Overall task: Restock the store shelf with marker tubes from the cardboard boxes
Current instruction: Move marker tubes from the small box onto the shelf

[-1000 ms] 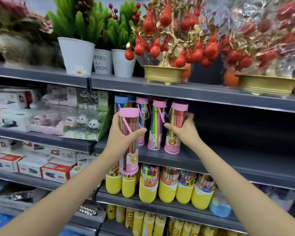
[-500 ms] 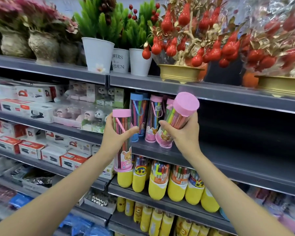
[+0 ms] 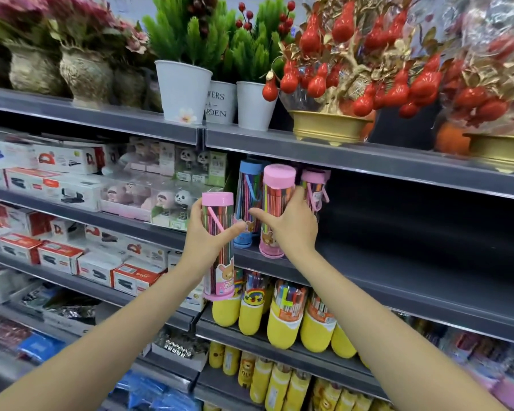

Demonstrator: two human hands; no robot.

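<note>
On grey shelf (image 3: 398, 280), pink-capped marker tube (image 3: 275, 215) stood upright at front edge, gripped by right hand (image 3: 291, 229). Blue-capped tube (image 3: 248, 200) just beside it, left; another pink tube (image 3: 315, 188) behind. Second pink-capped tube (image 3: 218, 247) held upright in front of shelf by left hand (image 3: 205, 241). Yellow tubes (image 3: 282, 315) ranged on shelf below.
</note>
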